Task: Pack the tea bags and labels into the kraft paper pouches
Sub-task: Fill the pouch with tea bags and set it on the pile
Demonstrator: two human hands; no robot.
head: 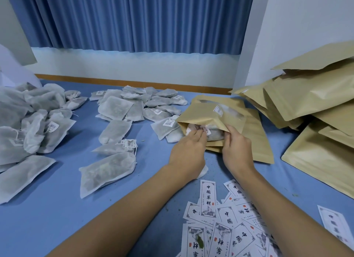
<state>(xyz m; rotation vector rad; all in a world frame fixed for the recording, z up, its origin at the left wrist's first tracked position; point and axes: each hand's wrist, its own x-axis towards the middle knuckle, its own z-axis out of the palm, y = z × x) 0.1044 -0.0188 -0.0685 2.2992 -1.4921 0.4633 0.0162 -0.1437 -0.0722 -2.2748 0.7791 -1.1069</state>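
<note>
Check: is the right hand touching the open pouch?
Touching. The head view shows the right hand with thumb and fingers curled over the mouth edge of the pouch, with no gap.

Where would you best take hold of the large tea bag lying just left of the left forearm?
Pinch the tea bag by its flat, empty near-left corner, coming from the near side: the middle bulges with filling, and the far end meets another bag.

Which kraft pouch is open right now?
The windowed pouch in the centre: the right hand holds its mouth open while the left hand grips tea bags inside it. The stacked pouches at right lie untouched.
</note>
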